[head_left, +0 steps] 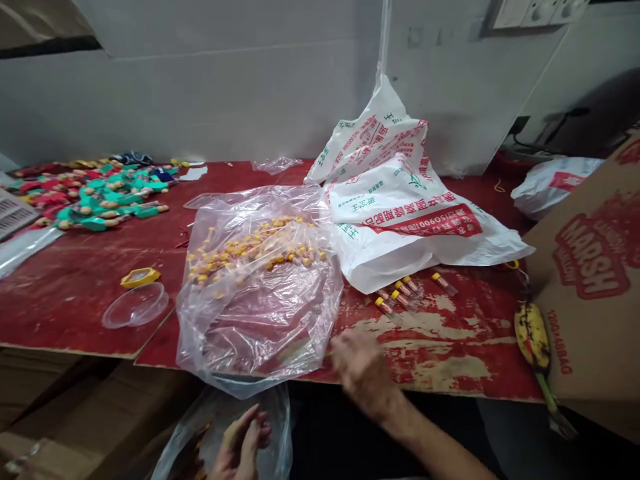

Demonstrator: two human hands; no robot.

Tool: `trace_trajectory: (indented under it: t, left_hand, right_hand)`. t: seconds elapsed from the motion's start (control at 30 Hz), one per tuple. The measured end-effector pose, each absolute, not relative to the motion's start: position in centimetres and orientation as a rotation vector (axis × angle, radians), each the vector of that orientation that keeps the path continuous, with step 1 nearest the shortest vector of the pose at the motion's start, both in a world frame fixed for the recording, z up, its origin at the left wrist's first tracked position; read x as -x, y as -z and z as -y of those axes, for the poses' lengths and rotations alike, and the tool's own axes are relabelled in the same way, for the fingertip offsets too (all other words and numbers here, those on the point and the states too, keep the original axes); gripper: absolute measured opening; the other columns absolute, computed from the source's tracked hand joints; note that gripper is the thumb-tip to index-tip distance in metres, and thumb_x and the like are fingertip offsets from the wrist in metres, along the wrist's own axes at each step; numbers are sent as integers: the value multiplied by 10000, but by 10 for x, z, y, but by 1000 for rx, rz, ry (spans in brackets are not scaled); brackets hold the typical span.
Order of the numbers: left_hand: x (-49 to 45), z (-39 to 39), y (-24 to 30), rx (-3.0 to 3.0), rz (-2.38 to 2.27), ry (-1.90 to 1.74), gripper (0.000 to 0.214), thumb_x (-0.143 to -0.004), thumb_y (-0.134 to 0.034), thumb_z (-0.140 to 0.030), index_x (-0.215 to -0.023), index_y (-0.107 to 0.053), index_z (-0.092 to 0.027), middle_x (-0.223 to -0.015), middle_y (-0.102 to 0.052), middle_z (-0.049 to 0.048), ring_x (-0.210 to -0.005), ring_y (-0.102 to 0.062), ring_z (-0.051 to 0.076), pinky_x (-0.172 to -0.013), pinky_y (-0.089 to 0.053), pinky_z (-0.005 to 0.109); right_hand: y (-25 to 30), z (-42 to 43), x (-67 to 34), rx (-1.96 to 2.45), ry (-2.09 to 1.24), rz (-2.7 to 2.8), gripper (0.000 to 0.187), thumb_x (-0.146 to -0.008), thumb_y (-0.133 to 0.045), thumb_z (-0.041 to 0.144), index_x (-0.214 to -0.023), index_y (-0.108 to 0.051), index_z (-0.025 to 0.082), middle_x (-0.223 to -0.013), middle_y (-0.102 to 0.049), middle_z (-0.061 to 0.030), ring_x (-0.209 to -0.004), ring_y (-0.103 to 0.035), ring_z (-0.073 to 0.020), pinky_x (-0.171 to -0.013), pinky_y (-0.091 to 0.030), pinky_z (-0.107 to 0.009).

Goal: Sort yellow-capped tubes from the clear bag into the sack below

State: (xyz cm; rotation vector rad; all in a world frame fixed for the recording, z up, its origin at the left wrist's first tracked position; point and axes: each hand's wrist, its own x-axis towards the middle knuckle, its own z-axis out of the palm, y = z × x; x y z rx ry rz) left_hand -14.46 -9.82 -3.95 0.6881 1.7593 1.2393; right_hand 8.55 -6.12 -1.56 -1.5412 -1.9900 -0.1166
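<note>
Nearest: left hand [245, 440] is below the tabletop edge, in front of a lower plastic bag [277, 437]. Fingers curl toward the thumb; cannot tell whether anything is gripped. Right hand [363, 370] is at the edge of the red, worn tabletop [450, 367], fingers bent and blurred; its grip cannot be told either.

Just left of the right hand, a clear bag [270, 327] sags over the edge. Many yellow-capped tubes lie toward its far side, under creased film. Beyond the right hand, loose tubes [403, 293] lie on bare tabletop, one a little apart to the right.

Obstructions: a white sack [405, 207] rises directly behind the loose tubes, beside the clear bag. At right, a cardboard box [595, 267] closes off that side, a banana [533, 337] against it.

Left: clear lid [135, 307], small yellow object [140, 277] just behind. Farther, a heap of red and green pieces [110, 193]; then the wall [225, 87].
</note>
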Motion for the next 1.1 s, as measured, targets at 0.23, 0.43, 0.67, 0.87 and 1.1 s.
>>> trace_trajectory:
  t: [0.23, 0.43, 0.67, 0.87, 1.1]
  left_hand:
    - [23, 67, 7, -703, -1217, -1048, 515, -511, -838, -467, -890, -691, -150, -742, -685, 40, -572, -594, 127, -496, -469, 213]
    - [-18, 54, -3, -527, -1045, -1056, 574, -586, -838, -423, -1054, -599, -190, -1017, -684, 75, -854, -666, 182, -719, -541, 269]
    - [-4, 61, 5, -377, -1059, -1096, 617, -532, -876, -345, -1046, -571, -196, -726, -640, -20, -595, -611, 107, -601, -513, 232]
    - [9, 70, 2, -341, -1034, -1108, 508, -598, -831, -419, -979, -608, -167, -762, -619, 7, -622, -609, 127, -581, -516, 259]
    - [11, 71, 5, -313, -959, -1208, 460, -635, -807, -444, -949, -622, -163, -860, -628, 19, -687, -599, 105, -576, -492, 207]
  right_hand:
    - [27, 50, -181, 2445, 77, 1604, 174, -864, -498, 133, -1008, -591, 160, -1038, -607, -105, -888, -592, -214, -735, -433, -311]
    - [32, 76, -152, 1912, -307, 1690, 190, -934, -424, 233, -1045, -579, 223, -992, -624, -38, -847, -611, -150, -687, -427, -245]
    - [16, 38, -172, 2270, 55, 1686, 209, -917, -433, 211, -1038, -596, 164, -996, -581, -112, -788, -595, -198, -639, -415, -296]
    - [26, 11, -182, 2384, 116, 1735, 193, -926, -442, 221, -926, -612, 129, -921, -598, -115, -731, -598, -194, -564, -346, -283]
    - [3, 65, -131, 1678, -819, 1712, 232, -899, -500, 366, -820, -669, 228, -770, -616, -5, -679, -567, -142, -630, -392, -253]
